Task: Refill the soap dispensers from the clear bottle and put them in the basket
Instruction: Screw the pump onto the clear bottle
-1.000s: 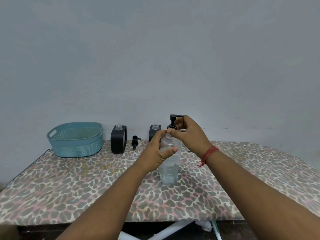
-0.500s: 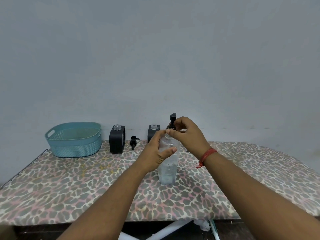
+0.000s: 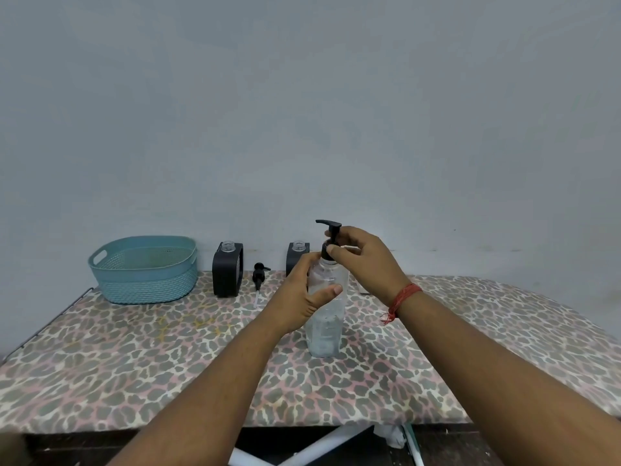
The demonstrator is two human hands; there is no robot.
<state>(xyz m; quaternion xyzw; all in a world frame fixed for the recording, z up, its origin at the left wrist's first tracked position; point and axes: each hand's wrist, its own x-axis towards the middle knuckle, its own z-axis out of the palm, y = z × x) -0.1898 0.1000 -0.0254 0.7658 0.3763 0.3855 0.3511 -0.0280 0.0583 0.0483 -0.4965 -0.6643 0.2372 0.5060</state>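
Note:
A clear bottle (image 3: 326, 327) stands upright mid-table, partly filled with clear liquid. My left hand (image 3: 302, 301) is wrapped around its upper body. My right hand (image 3: 363, 260) pinches the collar of its black pump top (image 3: 331, 232), whose spout points left. Two black soap dispensers stand by the wall with open clear necks: one (image 3: 228, 270) left of centre, the other (image 3: 297, 255) partly hidden behind my left hand. A loose black pump (image 3: 258, 279) lies between them. The teal basket (image 3: 144, 267) sits at the far left with nothing visible in it.
The leopard-print table (image 3: 134, 364) ends at a front edge near me and a thin metal rail at the left edge (image 3: 50, 326). A plain wall rises right behind the dispensers. White frame legs (image 3: 322, 445) show under the table.
The pump head has turned, its spout swinging from pointing right to pointing left. My left hand has kept its hold on the bottle, which has stayed in place.

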